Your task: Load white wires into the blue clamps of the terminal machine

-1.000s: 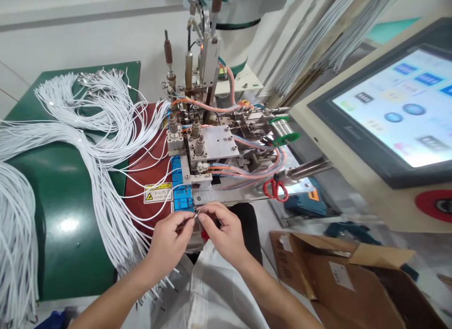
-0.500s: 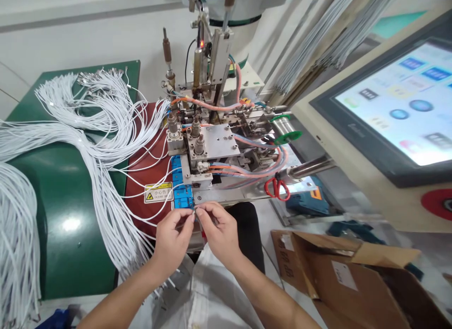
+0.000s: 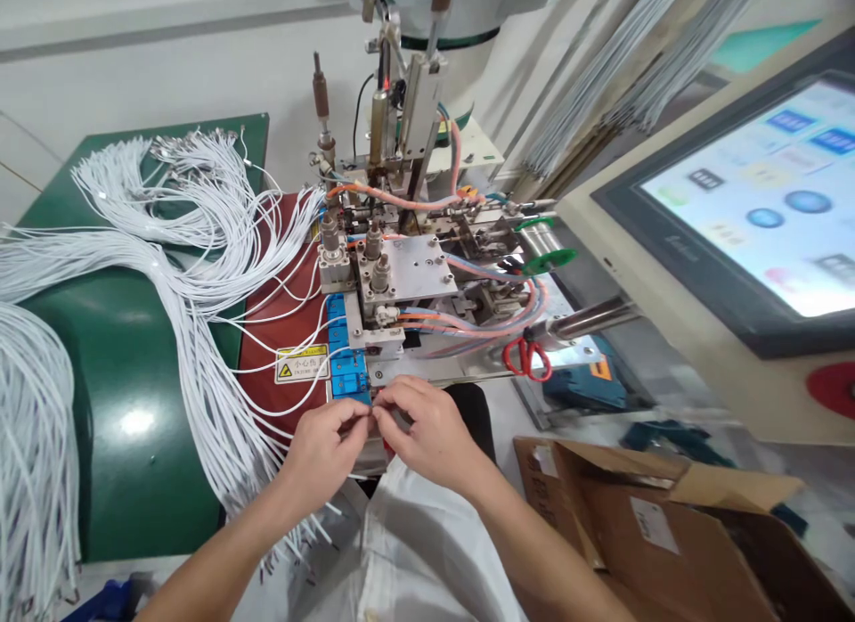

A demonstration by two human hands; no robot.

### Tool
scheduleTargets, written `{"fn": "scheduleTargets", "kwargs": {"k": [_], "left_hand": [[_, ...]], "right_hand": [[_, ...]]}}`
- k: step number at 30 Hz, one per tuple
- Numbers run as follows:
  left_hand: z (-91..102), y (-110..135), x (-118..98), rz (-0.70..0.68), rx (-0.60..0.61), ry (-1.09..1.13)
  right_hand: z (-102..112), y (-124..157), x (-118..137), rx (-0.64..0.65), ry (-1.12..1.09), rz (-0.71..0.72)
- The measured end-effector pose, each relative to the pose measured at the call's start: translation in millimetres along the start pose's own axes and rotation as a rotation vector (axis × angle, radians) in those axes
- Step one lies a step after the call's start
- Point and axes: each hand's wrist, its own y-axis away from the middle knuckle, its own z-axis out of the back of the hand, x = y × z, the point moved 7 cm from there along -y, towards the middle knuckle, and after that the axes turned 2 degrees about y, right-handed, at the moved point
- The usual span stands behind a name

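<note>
Left hand (image 3: pixel 324 448) and right hand (image 3: pixel 427 433) pinch a tiny, indistinct piece (image 3: pixel 371 409); blocky blue fixture (image 3: pixel 348 364) at eleven o'clock, slender wires (image 3: pixel 166 288) at ten.

White cables (image 3: pixel 191 355), blue fixture (image 3: pixel 347 365), green tabletop (image 3: pixel 134 355), reddish-brown surface (image 3: pixel 259 341)

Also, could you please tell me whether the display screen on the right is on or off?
On: the display screen is brightly lit, with blue ovals and other coloured icons showing.
</note>
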Motion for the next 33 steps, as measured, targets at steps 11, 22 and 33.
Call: {"fn": "scheduleTargets", "kwargs": {"k": [11,22,33], "left_hand": [[-4.6,5,16,0.028,-0.186,0.221],[-3.9,5,18,-0.029,-0.206,0.161],[-0.5,9,12,-0.186,-0.328,-0.058]], "right_hand": [[-6,12,-7,-0.27,-0.127,-0.119],[-19,10,-30,-0.191,-0.433,-0.357],[-8,12,-19,-0.291,-0.087,-0.158]]}}
